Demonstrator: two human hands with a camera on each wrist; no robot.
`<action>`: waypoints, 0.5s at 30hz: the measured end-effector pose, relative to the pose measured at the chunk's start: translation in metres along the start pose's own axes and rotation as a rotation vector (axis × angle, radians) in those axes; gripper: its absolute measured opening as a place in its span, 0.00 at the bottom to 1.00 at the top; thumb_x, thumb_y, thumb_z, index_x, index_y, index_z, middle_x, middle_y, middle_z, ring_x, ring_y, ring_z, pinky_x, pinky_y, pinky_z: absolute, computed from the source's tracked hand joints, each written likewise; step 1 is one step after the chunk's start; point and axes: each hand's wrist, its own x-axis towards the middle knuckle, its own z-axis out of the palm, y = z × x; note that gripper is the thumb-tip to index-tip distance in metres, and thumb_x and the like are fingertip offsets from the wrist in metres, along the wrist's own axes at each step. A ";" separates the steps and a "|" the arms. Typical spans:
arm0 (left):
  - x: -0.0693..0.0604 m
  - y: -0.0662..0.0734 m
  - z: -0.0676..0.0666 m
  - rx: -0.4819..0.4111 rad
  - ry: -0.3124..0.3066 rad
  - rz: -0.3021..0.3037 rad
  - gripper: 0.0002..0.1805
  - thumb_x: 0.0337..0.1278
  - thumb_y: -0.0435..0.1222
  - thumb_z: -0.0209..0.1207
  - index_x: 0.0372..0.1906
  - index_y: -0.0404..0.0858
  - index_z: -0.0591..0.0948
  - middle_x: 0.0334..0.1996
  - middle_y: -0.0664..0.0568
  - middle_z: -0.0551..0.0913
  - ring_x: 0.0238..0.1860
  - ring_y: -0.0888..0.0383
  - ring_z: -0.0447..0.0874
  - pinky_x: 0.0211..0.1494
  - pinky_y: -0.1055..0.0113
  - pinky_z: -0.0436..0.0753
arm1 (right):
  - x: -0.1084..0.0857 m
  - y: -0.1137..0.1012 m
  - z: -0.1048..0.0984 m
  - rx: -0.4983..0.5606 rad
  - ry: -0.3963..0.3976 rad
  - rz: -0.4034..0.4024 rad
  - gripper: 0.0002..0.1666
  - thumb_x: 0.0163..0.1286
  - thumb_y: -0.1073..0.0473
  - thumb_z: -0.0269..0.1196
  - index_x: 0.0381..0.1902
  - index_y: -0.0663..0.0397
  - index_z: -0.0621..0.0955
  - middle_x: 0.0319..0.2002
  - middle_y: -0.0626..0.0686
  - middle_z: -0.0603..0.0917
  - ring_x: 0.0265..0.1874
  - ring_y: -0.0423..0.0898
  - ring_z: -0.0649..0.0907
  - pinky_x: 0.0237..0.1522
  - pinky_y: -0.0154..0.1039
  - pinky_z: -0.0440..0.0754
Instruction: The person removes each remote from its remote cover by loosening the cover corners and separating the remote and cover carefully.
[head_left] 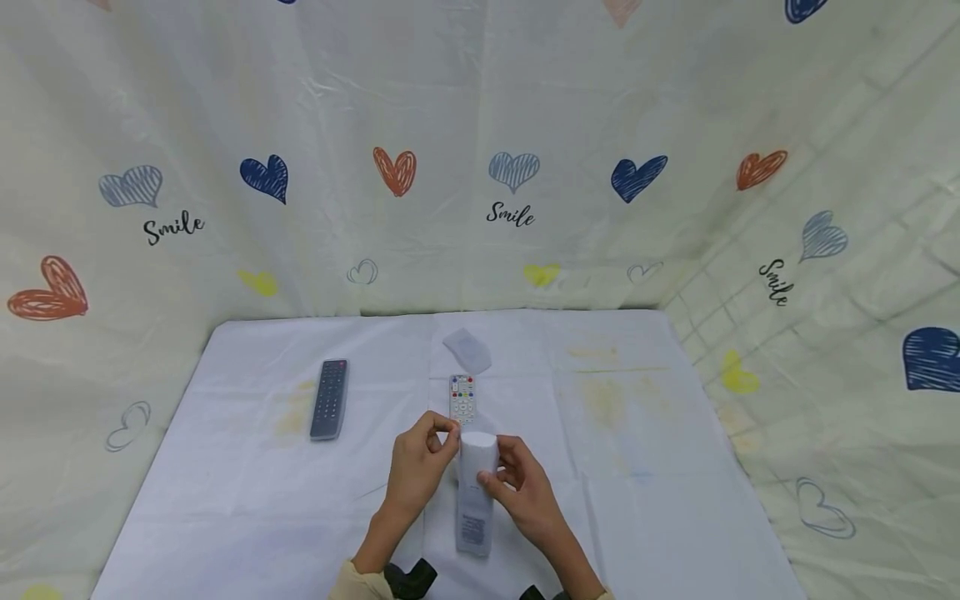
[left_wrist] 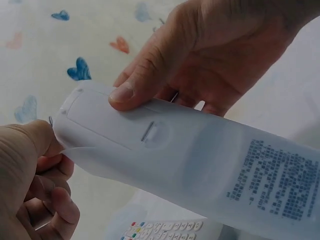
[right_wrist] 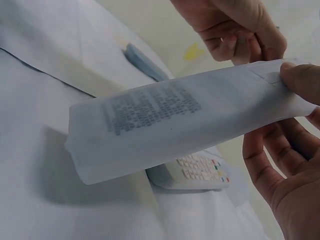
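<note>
A white remote control in a translucent plastic sleeve is raised over the table, its battery-cover side up with printed text near the lower end. My right hand grips it near the far end, thumb on top and fingers beneath. With thumb and fingertip my left hand pinches the sleeve's edge by the remote's far corner, as the left wrist view shows. A second white remote with coloured buttons lies just beyond on the cloth; its near end is partly hidden.
A dark grey remote lies on the left of the white-covered table. Behind the button-side-up remote lies another piece of translucent plastic. A curtain printed with hearts hangs at the back and sides.
</note>
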 end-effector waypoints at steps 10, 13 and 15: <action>-0.001 -0.002 -0.001 -0.136 -0.089 -0.160 0.04 0.68 0.38 0.67 0.41 0.42 0.86 0.14 0.54 0.74 0.15 0.70 0.62 0.18 0.74 0.62 | -0.002 0.000 -0.001 0.009 0.015 -0.010 0.27 0.70 0.63 0.70 0.64 0.51 0.74 0.58 0.59 0.85 0.51 0.37 0.86 0.50 0.34 0.86; -0.003 -0.004 0.000 -0.188 -0.105 -0.158 0.04 0.68 0.39 0.68 0.41 0.43 0.86 0.23 0.53 0.83 0.16 0.69 0.67 0.19 0.73 0.69 | -0.003 0.001 -0.003 0.010 0.019 -0.014 0.28 0.70 0.63 0.70 0.64 0.52 0.74 0.59 0.60 0.85 0.52 0.36 0.85 0.50 0.33 0.86; -0.003 -0.006 0.000 -0.216 -0.117 -0.140 0.03 0.67 0.38 0.68 0.40 0.45 0.86 0.33 0.54 0.88 0.20 0.68 0.73 0.22 0.72 0.75 | -0.004 0.001 -0.004 0.011 0.021 -0.015 0.28 0.70 0.64 0.70 0.65 0.53 0.74 0.60 0.60 0.84 0.51 0.36 0.85 0.50 0.33 0.85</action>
